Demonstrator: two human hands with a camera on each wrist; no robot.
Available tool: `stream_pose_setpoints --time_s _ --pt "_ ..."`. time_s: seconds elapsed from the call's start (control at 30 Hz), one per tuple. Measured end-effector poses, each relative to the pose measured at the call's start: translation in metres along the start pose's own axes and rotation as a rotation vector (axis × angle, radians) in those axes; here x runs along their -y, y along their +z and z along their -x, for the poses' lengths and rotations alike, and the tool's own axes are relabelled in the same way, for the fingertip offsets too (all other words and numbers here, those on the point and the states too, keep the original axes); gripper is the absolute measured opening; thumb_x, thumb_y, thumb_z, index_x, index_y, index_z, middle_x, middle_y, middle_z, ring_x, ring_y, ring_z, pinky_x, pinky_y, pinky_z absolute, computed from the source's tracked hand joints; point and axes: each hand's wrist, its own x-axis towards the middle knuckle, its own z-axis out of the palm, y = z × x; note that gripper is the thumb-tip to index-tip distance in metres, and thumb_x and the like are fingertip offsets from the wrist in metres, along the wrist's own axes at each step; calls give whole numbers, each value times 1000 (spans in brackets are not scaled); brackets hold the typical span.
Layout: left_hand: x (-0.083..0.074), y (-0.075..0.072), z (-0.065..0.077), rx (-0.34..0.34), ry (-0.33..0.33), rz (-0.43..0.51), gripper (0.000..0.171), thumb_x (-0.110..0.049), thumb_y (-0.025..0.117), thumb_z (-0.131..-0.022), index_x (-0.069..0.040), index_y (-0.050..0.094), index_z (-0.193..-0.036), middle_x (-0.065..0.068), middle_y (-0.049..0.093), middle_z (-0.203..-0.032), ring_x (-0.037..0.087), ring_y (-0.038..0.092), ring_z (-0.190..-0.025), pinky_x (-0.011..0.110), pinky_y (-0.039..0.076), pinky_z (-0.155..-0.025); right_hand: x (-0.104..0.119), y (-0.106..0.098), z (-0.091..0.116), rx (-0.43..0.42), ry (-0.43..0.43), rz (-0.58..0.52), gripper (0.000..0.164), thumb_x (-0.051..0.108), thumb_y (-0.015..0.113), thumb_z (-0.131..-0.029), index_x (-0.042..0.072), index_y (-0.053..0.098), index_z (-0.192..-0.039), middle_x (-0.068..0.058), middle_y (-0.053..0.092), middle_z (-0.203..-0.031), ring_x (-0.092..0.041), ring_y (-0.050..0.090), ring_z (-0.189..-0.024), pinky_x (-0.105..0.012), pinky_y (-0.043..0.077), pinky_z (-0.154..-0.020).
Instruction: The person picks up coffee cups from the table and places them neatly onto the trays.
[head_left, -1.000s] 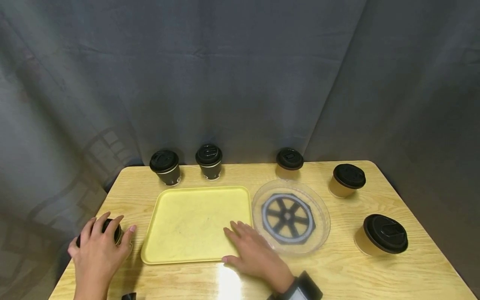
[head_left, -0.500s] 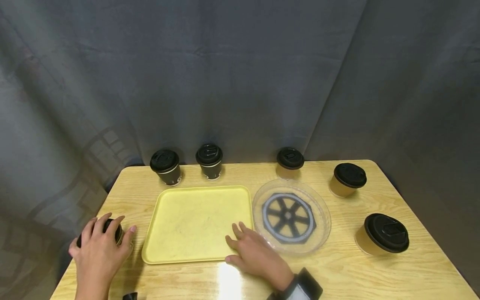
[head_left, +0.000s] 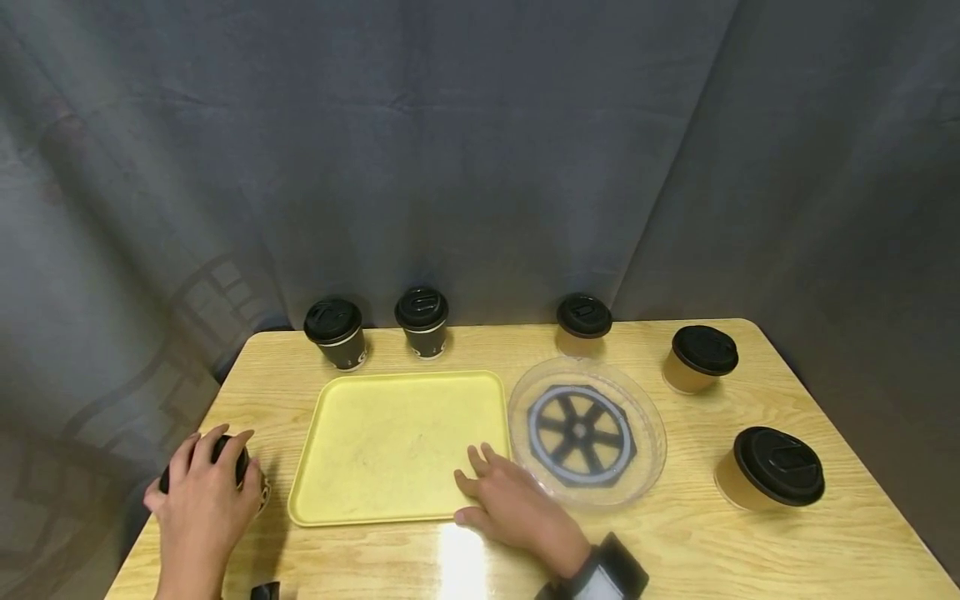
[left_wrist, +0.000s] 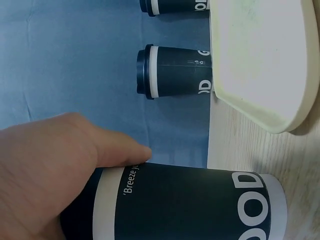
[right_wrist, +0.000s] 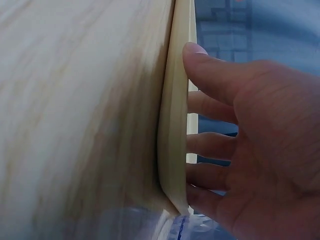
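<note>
In the head view my left hand grips a lidded black paper coffee cup at the table's left, fingers spread over its black lid. Its thumb presses along the cup's side just below the lid in the left wrist view. My right hand lies over the near right corner of the yellow tray, fingers loosely spread above the tray floor. In the right wrist view the right thumb touches the tray's raised rim; nothing is held.
Two black lidded cups, a left one and a right one, stand behind the tray. A clear round dish sits right of it. Brown lidded cups stand at the back, back right and right.
My left thumb has drawn in against the cup and the fingers have closed further round its lid. The right fingers have spread slightly. The head view has shifted a little.
</note>
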Motion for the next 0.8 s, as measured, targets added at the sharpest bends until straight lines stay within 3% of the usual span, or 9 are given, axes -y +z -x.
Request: stream_pose_setpoints --time_s 0.4,0.8 --pt "1 2 0 -23 1 -1 29 -13 61 -88 -5 63 -116 24 50 -130 45 33 -126 81 24 -82 0 3 1 -2 10 -19 55 53 52 -94 16 59 -134 -22 45 -147 -43 42 -137 -50 41 -111" --pt "3 -1 -2 12 -9 -27 29 -12 64 -87 -6 64 -115 26 50 -131 46 35 -124 79 26 -81 1 3 3 -3 25 -41 56 52 51 -94 16 58 -135 -21 43 -148 -42 41 -139 -51 41 -110"
